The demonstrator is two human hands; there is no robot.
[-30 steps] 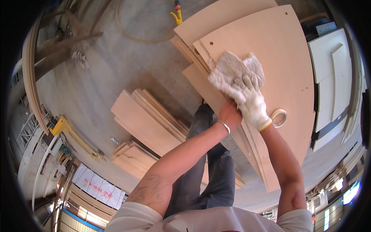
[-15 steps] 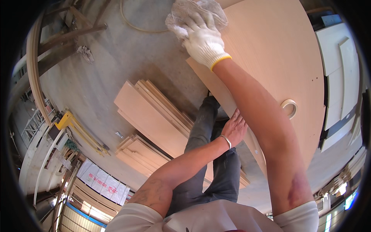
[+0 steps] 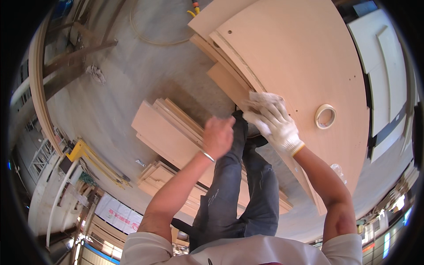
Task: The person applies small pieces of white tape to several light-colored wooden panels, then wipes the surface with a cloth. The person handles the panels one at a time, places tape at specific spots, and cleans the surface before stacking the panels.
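Observation:
My right hand (image 3: 279, 128), in a white knit glove with a yellow cuff, grips a crumpled whitish rag (image 3: 265, 98) at the left edge of a large light-wood panel (image 3: 304, 57). Its fingers lie over the rag and partly hide it. My bare left hand (image 3: 218, 138), with a metal bracelet at the wrist, is in the air above my thigh, left of the panel. Motion smears its fingers, and nothing shows in it. On the panel, right of my gloved hand, lies a roll of pale tape (image 3: 317, 118).
More boards (image 3: 212, 48) lie under the panel's left edge. Stacked wood strips (image 3: 165, 128) lie on the floor left of my legs. White panels (image 3: 375, 66) stand at the right. Yellow clamps (image 3: 90, 157) are at the left; a hose (image 3: 145, 39) curves across the floor.
My gloved right hand has come back toward me with the rag, from the panel's far left corner. My left hand has left the panel's near edge and moved left and up.

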